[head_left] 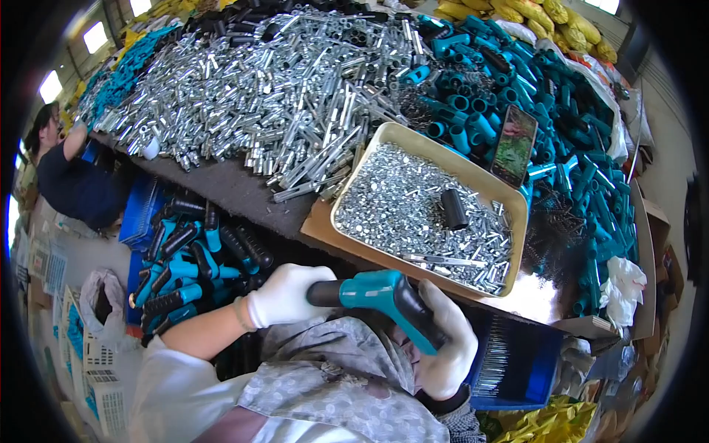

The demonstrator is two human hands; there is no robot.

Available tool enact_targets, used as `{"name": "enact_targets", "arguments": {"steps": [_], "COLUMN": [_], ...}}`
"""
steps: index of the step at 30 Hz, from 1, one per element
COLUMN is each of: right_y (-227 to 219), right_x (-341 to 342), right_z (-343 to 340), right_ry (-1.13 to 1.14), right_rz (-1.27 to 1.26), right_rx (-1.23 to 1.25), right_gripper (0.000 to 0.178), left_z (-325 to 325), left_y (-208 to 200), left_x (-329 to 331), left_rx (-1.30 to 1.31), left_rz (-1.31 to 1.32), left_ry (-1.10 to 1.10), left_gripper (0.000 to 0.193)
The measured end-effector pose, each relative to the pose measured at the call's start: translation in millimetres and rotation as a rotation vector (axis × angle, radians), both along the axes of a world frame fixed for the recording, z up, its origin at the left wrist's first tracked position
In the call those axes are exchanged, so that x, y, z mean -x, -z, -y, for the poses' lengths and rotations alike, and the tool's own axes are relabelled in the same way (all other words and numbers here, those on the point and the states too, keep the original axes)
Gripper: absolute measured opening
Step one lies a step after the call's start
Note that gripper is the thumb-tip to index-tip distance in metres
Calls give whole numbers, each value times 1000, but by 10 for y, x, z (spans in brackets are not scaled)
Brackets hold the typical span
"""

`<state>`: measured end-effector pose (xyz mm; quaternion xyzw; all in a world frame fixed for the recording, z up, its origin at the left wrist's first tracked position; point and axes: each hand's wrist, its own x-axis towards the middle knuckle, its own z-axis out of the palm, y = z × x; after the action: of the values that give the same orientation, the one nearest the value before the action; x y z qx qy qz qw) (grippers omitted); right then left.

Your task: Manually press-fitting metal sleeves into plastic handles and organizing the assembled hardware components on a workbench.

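Both of my hands wear white gloves and hold one teal and black pistol-shaped tool (377,289) in front of my apron. My left hand (288,295) is closed around the black cylindrical end on its left. At the other end, my right hand (449,343) wraps the angled handle, its thumb along the black upper side; some of its fingers are hidden behind the tool. Just beyond the tool lies a cream tray (354,184) of small metal parts (413,199), with a short black tube (454,210) on top of them.
Metal rods (258,96) are heaped on the table, with teal housings (473,122) at right. A phone (515,145) leans behind the tray. Similar tools fill a blue crate (136,284) at left. A blue bin (528,369) holds thin rods. Another person (77,177) is at far left.
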<state>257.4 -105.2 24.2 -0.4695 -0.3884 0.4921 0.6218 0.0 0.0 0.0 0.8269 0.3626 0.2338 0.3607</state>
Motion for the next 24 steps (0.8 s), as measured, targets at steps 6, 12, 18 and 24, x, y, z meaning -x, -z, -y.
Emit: {"name": "enact_targets", "arguments": {"steps": [6,12,18,24], "right_y": [-375,384,238,249], "right_x": [-233,65,6,116], "right_z": [-275,-321,-358,-299], "right_ry": [-148,-686,-682,-669], "right_rz": [790,668,190,156], "right_rx": [-471,4,402,243], "right_gripper": [30,48,40,37], "left_z": [268,165,-1100,-1753], "left_y": [-305,-557,-616,-113], "left_x": [-281,-300,215,887], "left_rx": [227,-569,-552,-403], "left_rz": [-681,-482,-194,-330], "left_ry": [416,522,-500,-982], "left_gripper": [25,16,21,39]}}
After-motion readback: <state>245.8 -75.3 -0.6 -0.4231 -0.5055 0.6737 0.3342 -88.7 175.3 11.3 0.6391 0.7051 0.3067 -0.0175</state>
